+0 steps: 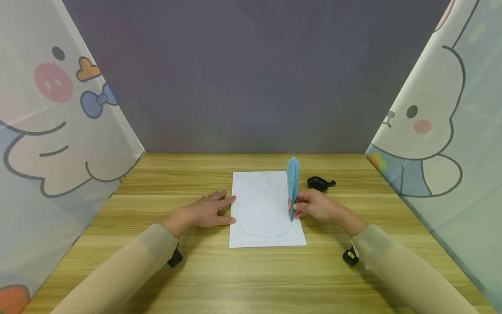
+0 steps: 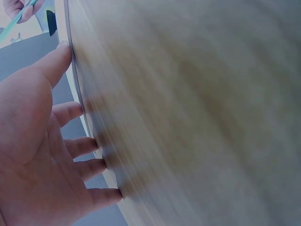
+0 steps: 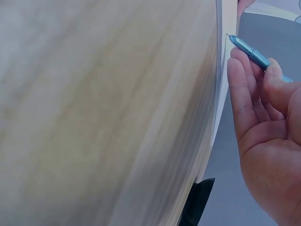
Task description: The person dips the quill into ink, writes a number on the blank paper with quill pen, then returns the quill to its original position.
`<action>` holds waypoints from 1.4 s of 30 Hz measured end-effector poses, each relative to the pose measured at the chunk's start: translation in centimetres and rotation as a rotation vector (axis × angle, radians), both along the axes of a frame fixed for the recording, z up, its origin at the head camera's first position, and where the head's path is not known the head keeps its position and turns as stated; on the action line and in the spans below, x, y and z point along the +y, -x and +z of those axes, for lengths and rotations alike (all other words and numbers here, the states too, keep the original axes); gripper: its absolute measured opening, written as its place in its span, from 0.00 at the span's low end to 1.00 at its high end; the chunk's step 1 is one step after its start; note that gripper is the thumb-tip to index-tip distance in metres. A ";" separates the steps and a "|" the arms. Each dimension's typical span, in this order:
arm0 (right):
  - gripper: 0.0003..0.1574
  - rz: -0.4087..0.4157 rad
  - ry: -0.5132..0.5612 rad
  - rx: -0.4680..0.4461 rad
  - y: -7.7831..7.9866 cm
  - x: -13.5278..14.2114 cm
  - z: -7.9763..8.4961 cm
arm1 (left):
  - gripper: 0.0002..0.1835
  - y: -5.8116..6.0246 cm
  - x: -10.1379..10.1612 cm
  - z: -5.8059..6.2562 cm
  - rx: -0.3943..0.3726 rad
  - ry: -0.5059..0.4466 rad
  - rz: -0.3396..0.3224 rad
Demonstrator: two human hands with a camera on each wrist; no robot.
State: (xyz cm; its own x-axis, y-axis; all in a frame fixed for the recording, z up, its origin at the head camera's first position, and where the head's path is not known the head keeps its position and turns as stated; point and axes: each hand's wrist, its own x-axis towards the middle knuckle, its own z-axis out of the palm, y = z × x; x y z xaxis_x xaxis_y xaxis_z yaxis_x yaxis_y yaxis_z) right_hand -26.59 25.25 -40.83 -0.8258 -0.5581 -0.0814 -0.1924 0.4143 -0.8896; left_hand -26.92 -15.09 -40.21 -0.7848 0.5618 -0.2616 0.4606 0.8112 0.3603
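A white sheet of paper lies on the wooden table, bearing a thin, large rounded line that runs down its left side and along the bottom. My right hand pinches a light blue feather-shaped pen upright over the paper's right side. The pen's tip meets the right end of the line, and in the right wrist view its pointed metallic blue barrel sits between thumb and fingers. At the paper's left edge my left hand rests with fingers spread, thumb and fingertips touching the sheet's border.
A small black rounded object with a short tail lies on the wooden table right of the paper. Behind the table stands a dark grey wall. Cartoon-printed curtains hang at left and right. Both wrists carry small black devices.
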 end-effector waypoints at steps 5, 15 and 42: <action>0.13 -0.026 -0.001 0.001 0.5 0.0 0.0 | 0.47 0.0 0.0 -0.1 -0.002 -0.002 0.003; 0.13 -0.069 -0.019 0.041 1.5 0.0 0.2 | 0.47 0.1 0.0 -0.2 0.004 -0.007 0.001; 0.14 -0.206 -0.070 0.058 4.5 -1.2 0.0 | 0.47 0.1 -0.1 -0.1 -0.002 0.004 -0.004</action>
State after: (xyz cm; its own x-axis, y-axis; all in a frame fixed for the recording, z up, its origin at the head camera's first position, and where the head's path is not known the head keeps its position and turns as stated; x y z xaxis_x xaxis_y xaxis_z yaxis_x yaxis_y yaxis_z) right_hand -31.10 24.08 -40.85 -0.9263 -0.3714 -0.0636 -0.1467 0.5109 -0.8471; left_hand -27.03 -15.15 -40.30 -0.7821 0.5639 -0.2652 0.4632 0.8107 0.3580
